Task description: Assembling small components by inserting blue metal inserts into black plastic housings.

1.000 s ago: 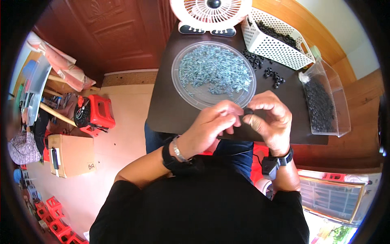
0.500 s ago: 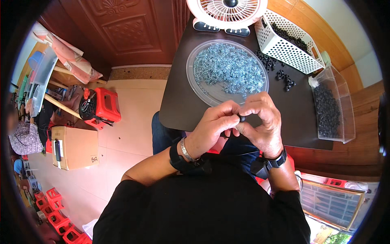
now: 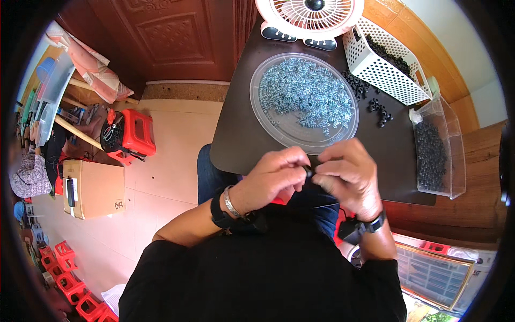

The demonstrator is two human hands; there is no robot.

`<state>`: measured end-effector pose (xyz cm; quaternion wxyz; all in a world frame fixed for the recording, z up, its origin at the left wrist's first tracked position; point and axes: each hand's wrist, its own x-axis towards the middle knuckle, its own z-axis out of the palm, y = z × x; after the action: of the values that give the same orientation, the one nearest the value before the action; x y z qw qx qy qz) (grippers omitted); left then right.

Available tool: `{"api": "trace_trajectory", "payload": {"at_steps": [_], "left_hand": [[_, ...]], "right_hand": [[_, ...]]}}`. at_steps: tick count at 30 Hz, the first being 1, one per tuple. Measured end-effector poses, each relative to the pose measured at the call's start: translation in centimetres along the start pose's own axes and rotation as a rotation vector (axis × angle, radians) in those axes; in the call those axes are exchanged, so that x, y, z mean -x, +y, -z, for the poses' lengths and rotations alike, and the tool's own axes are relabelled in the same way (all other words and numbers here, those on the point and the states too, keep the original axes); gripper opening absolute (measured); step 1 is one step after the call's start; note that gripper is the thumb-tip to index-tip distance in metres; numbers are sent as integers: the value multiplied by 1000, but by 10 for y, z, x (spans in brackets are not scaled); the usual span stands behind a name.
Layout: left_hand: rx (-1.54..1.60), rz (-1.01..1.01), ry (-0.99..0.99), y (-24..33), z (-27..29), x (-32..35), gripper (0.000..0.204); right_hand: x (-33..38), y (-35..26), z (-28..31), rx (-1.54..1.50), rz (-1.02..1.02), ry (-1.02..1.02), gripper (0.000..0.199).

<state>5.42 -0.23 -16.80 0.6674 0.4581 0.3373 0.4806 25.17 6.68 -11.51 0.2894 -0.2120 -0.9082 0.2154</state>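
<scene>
Lying in tray (image 3: 289, 131), bluish springs (image 3: 308, 90)

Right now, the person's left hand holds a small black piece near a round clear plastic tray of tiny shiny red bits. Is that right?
Not quite: the tiny shiny bits are blue, not red, as the head view shows. The person's left hand does hold a small black piece near the round clear plastic tray.
</scene>
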Motion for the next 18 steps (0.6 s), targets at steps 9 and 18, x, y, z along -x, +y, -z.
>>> {"api": "trace_trajectory", "payload": {"at_steps": [9, 18], "left_hand": [[-20, -74, 174, -5, 19, 3, 15], [-24, -40, 165, -3, 18, 3, 12]], "right_hand": [[-37, 58, 45, 151, -326, -247, 10], [-62, 61, 9, 275, -253, -382, 9]]}}
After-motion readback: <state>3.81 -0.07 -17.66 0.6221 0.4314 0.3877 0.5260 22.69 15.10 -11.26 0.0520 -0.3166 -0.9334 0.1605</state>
